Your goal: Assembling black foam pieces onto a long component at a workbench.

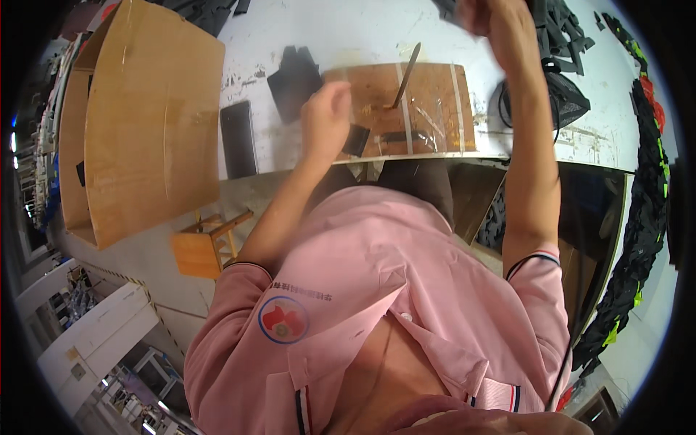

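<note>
- Far left: large cardboard box [148, 116], open, standing on the edge of the white table [362, 32]; below it a small wooden stool [206, 246] on the floor.
- Next to the box: flat dark slab [238, 138], like a phone or tablet, lying on the table, untouched.
- Then a black sheet piece [293, 80], resting just left of the wooden board [428, 109].
- Left hand [326, 119]: fingers curled down, seemingly pinching a small black piece [357, 139] at the near left corner of the board; exact contact partly hidden by the hand.
- On the board: strips of clear tape and a thin blade-like tool [406, 72] lying slanted, free of both hands.
- Right hand [496, 18]: raised above the far side of the table, blurred; cannot tell if closed on something or not.
- Far right: heaps of black cut pieces [638, 239] with some green and red edges.
- Judged step: placing or holding the small piece on the board. Next move probably needs a steady left hold and the right hand brought down to the board.
</note>
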The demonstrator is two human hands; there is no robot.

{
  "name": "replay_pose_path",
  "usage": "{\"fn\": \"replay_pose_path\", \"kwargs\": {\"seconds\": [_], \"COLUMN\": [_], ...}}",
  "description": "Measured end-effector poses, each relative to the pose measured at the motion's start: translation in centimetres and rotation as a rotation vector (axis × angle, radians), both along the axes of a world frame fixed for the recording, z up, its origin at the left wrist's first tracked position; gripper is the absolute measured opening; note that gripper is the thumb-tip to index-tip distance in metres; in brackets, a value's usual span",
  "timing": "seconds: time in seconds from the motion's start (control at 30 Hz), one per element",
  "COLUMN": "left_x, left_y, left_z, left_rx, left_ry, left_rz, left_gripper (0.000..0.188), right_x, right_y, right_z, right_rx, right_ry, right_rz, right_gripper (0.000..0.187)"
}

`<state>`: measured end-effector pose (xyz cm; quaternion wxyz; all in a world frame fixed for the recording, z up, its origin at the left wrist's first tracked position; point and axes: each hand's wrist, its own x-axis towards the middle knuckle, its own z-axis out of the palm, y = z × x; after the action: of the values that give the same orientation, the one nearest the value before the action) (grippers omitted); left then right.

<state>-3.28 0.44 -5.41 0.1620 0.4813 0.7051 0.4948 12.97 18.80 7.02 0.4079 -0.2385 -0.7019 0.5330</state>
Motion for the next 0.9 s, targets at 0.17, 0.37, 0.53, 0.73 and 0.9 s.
{"fn": "replay_pose_path", "kwargs": {"seconds": [0.17, 0.37, 0.53, 0.73, 0.9], "left_x": [-1.0, -2.3, -0.7, -0.5, -1.0], "left_y": [-2.1, -2.1, -1.7, -2.8, -3.7], "left_z": [-3.0, -1.7, 3.8, 4.3, 4.6], "left_rx": [-0.198, -0.184, -0.133, -0.058, -0.146], "left_ry": [0.543, 0.54, -0.007, -1.034, -1.302], "left_rz": [0.022, -0.265, -0.706, -0.311, -0.393], "left_gripper": [0.021, 0.008, 0.005, 0.019, 0.023], "right_x": [1.1, 0.4, -2.2, 0.0, 1.3], "right_y": [-3.7, -14.9, -14.7, -13.9, -13.8], "right_z": [-5.1, -8.9, -9.0, -8.3, -8.1], "right_rx": [0.048, 0.089, 0.32, -0.53, -0.686], "right_ry": [-0.128, -0.447, -0.312, -0.214, -0.113], "right_rz": [-0.451, -0.109, -0.08, 0.178, 0.206], "right_gripper": [0.028, 0.015, 0.017, 0.009, 0.013]}}
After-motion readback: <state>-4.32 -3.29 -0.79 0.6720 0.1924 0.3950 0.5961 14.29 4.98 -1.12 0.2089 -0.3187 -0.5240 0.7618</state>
